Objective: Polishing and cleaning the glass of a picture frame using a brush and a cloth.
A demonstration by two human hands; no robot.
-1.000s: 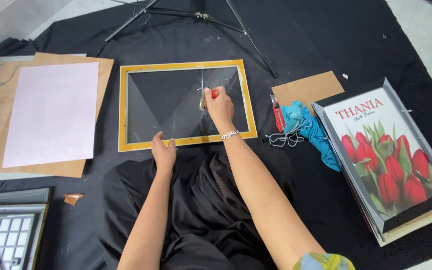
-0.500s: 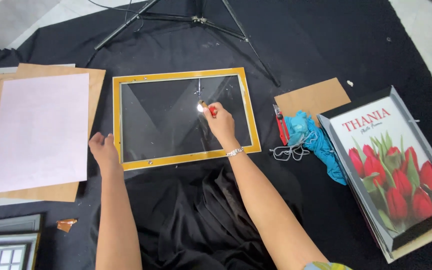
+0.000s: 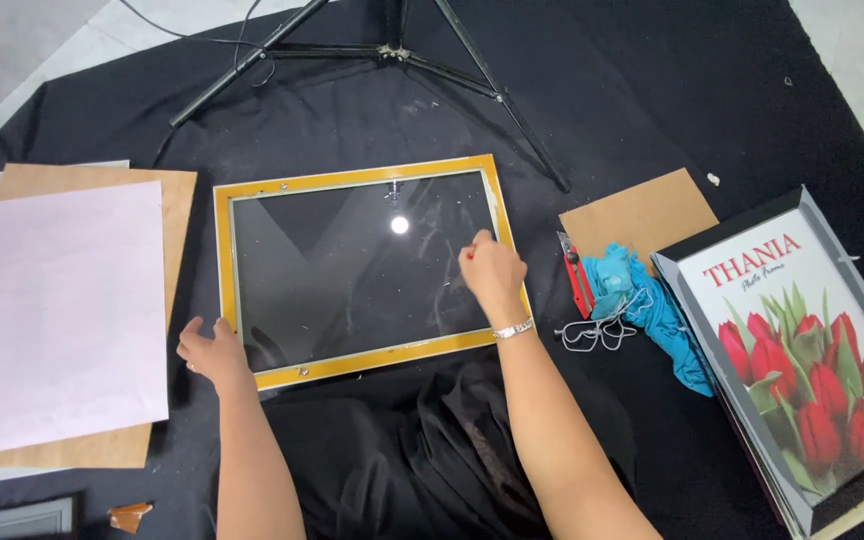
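Yellow picture frame (image 3: 367, 270) lying flat on the black cloth (image 3: 652, 90). Left hand (image 3: 210, 350), loosely curled, presses its near-left corner, seemingly to steady it. Right hand (image 3: 490, 272), closed on a small red tool, works at the frame's right edge.

Yellow-edged glazed frame (image 3: 367, 270) — flat on black cloth.

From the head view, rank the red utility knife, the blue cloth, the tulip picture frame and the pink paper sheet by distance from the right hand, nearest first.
From the right hand:
1. Red utility knife, just to its right.
2. Blue cloth, right, beyond the knife.
3. Tulip picture frame, far right.
4. Pink paper sheet, far left, past the gold frame.
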